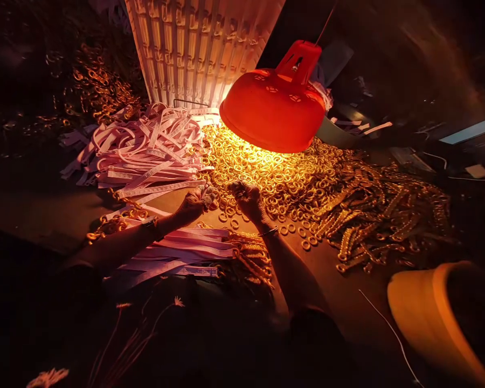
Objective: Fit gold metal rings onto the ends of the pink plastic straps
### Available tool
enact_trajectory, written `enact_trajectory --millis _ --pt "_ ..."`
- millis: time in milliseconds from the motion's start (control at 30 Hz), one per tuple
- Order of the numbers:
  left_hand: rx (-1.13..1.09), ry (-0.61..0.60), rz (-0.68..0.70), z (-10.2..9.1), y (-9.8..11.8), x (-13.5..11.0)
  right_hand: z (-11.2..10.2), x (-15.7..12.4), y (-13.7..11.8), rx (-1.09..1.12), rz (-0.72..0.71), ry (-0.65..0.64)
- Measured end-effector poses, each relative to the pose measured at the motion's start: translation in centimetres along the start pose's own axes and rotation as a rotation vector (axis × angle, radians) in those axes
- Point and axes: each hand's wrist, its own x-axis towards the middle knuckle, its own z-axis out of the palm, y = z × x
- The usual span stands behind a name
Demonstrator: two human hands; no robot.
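My left hand (194,205) is closed around the end of a white fabric strap (161,188), at the near edge of a heap of gold rings (275,172). My right hand (246,198) is curled, fingers pinched down among the rings; what it holds is too small to make out. Under my forearms lies a stack of white straps with rings attached (194,248).
A red lamp shade (275,108) hangs low over the rings. A loose pile of white straps (145,151) lies at left, a white ribbed panel (198,48) stands behind. Gold ringed straps (372,215) spread right. An orange container (432,307) sits near right.
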Motion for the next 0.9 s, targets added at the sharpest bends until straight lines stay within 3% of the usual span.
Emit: enact_trajectory --millis 133,300,433,533,700,767,900 --pt "0.016 -0.023 -0.028 0.5 0.1 -0.5 1.1 -2.8 -2.5 0.052 0.047 -0.016" --pt "0.018 -0.048 -0.058 0.5 -0.8 -0.6 2.1 -4.0 -4.0 0.037 0.084 0.009" --pt "-0.014 -0.041 -0.071 0.5 -0.9 -0.7 2.3 -4.1 -4.3 0.047 0.052 0.004" --pt "-0.058 -0.06 -0.031 0.4 -1.1 -0.3 2.1 -4.0 -4.0 0.106 0.051 -0.072" --pt "-0.038 -0.164 -0.063 0.0 -2.5 1.4 2.6 -3.6 -2.8 0.299 0.262 -0.214" --pt "-0.006 -0.165 -0.12 -0.4 -2.8 2.2 3.0 -3.4 -2.4 0.252 0.253 -0.138" --pt "-0.06 -0.189 -0.23 -1.1 -3.1 3.5 3.4 -3.1 -1.9 -0.047 -0.005 0.108"
